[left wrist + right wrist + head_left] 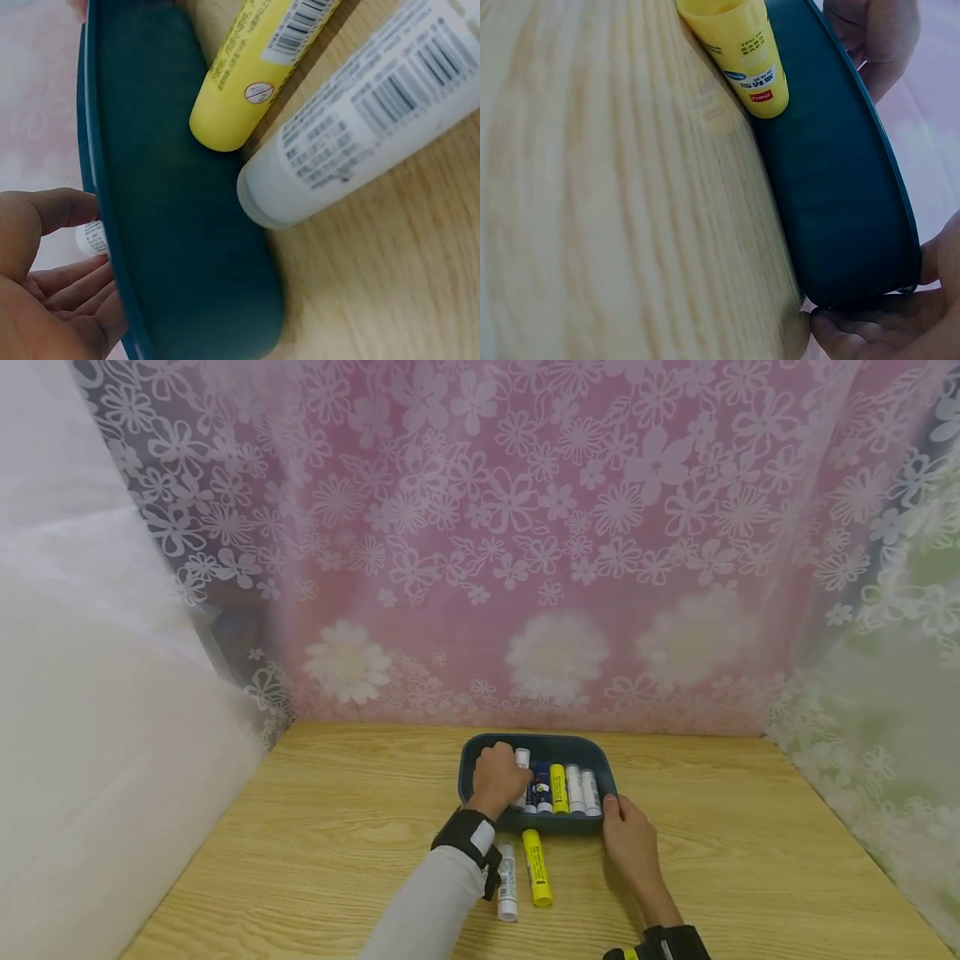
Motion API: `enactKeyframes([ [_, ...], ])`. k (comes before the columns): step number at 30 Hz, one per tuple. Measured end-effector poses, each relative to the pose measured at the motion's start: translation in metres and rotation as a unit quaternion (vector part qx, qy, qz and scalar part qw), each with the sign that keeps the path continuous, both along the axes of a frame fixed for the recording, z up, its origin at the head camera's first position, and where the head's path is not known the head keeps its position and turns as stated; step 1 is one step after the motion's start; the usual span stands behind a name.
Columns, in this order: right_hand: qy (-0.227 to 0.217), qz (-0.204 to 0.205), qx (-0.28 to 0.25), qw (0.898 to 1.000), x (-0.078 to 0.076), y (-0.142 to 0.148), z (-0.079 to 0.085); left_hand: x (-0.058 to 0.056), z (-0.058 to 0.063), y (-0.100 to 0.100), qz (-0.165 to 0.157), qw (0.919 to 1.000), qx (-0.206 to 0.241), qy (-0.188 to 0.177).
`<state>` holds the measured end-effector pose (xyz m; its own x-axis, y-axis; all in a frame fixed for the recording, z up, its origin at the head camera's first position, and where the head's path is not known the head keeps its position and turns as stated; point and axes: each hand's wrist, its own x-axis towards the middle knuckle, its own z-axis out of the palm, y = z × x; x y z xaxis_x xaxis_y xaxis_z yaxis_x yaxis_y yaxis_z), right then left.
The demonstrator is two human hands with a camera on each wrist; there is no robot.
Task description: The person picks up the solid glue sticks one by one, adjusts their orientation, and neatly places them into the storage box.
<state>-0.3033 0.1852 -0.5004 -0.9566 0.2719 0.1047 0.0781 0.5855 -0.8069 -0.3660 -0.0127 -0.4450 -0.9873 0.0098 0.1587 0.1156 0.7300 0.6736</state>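
A dark teal plastic tray (540, 825) stands on the table with a row of glue sticks inside, among them a yellow one (559, 789) and white ones (575, 789). My left hand (497, 777) reaches over the front rim into the tray's left part. Its thumb and fingers hold a white glue stick (91, 237), mostly hidden behind the tray wall in the left wrist view. At the right front corner my right hand (630, 839) grips the tray, thumb on the rim and fingers (855, 330) under the edge.
In front of the tray, a white glue stick (507, 883) and a yellow glue stick (537, 868) lie side by side on the wooden table (337, 827). Behind the table hangs a pink floral curtain (480, 568); a pale sheet (112, 693) closes off the left side.
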Motion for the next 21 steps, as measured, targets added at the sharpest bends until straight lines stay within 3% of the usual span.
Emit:
enactKeyframes([
  [21, -0.008, -0.013, -0.01, 1.0, 0.0002, -0.0016, 0.0003, -0.0036, -0.0106, -0.0015, 0.024, 0.9989, -0.016, -0.037],
])
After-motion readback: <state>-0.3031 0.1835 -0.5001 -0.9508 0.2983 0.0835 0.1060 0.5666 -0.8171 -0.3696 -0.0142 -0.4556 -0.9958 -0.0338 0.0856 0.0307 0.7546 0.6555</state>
